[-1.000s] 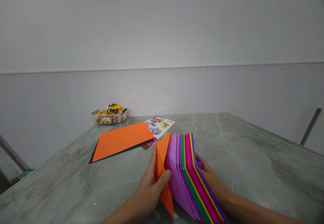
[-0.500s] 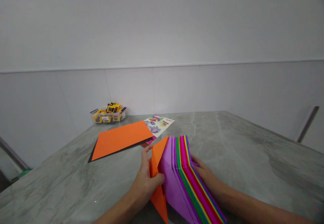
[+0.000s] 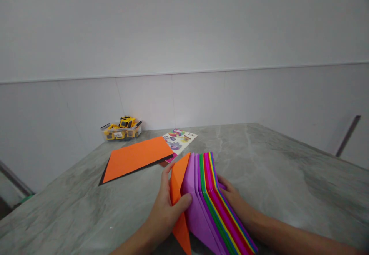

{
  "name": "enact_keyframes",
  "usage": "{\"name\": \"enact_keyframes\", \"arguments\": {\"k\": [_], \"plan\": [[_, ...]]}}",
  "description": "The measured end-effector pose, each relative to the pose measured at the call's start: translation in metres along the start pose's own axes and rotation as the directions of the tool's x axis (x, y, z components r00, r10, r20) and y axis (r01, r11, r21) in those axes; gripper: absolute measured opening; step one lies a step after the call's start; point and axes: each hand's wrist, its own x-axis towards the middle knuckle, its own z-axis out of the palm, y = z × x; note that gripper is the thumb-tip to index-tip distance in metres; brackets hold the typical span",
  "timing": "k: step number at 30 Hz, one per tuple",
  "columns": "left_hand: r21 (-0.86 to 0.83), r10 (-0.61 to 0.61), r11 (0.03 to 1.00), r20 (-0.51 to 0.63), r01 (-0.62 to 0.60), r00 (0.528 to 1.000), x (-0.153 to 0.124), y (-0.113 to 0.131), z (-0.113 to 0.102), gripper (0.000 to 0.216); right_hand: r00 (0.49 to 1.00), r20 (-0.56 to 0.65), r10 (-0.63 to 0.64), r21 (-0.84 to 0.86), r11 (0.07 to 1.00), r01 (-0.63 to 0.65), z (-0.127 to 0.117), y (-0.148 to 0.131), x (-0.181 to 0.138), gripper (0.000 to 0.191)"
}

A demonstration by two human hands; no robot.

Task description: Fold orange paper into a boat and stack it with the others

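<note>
My left hand (image 3: 170, 201) grips a folded orange paper piece (image 3: 178, 185), fingers behind it and thumb in front, the thumb tip lying against the purple paper beside it. Directly to the right stands a thick stack of folded coloured paper (image 3: 211, 201), with purple, green, yellow, red, magenta and blue layers bent along a shared crease. Around the far right side of that stack my right hand (image 3: 232, 195) is closed, its fingertips partly hidden behind the layers. The lower end of the stack runs out of view at the bottom.
A flat orange sheet (image 3: 138, 159) lies over a black sheet (image 3: 105, 177) on the grey marbled table (image 3: 276, 178). Behind them is a printed leaflet (image 3: 180, 141). A clear plastic box (image 3: 121, 133) of yellow toy vehicles stands far left, near the white wall (image 3: 198, 101).
My left thumb has shifted slightly up and right onto the purple paper. The view has tilted a little; my right hand keeps its hold on the stack.
</note>
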Motion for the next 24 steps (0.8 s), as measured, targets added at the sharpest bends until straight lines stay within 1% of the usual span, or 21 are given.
{"name": "enact_keyframes", "arguments": {"k": [2, 3, 5, 8, 11, 13, 17, 19, 24], "plan": [[0.134, 0.029, 0.991, -0.104, -0.015, 0.994, -0.001, -0.001, 0.004, 0.074, 1.0, -0.015, 0.005, 0.019, 1.0, -0.005, 0.003, -0.002, -0.002, 0.07], [0.203, 0.048, 0.979, -0.136, -0.019, 0.99, -0.001, 0.0, 0.005, 0.072, 1.0, -0.02, -0.003, 0.016, 1.0, 0.003, 0.005, -0.004, -0.004, 0.071], [0.283, 0.078, 0.959, -0.154, -0.031, 0.985, -0.002, 0.001, 0.007, 0.07, 0.999, -0.028, -0.046, -0.015, 0.999, 0.045, 0.008, -0.008, -0.006, 0.073], [0.276, 0.065, 0.961, -0.131, -0.026, 0.989, -0.004, 0.002, 0.007, 0.067, 0.996, -0.025, -0.083, -0.03, 0.996, 0.083, 0.011, -0.013, -0.009, 0.075], [0.263, 0.043, 0.965, -0.129, -0.008, 0.991, -0.005, 0.002, 0.008, 0.066, 0.999, 0.008, -0.052, 0.002, 0.999, 0.052, 0.013, -0.014, -0.01, 0.077], [0.263, 0.047, 0.965, -0.151, -0.005, 0.987, -0.005, 0.0, 0.01, 0.067, 0.999, -0.004, -0.044, 0.0, 0.999, 0.044, 0.014, -0.013, -0.01, 0.076], [0.227, 0.077, 0.974, -0.22, -0.025, 0.973, -0.005, -0.004, 0.017, 0.066, 0.995, -0.057, -0.076, -0.034, 0.997, 0.074, 0.014, -0.01, -0.012, 0.068], [0.196, 0.076, 0.98, -0.218, -0.033, 0.973, -0.006, -0.006, 0.018, 0.066, 0.994, -0.037, -0.107, -0.058, 0.993, 0.105, 0.014, -0.01, -0.014, 0.068], [0.179, 0.101, 0.981, -0.141, -0.075, 0.985, -0.01, -0.007, 0.015, 0.066, 0.986, 0.063, -0.156, -0.11, 0.981, 0.163, 0.016, -0.018, -0.017, 0.073]]}}
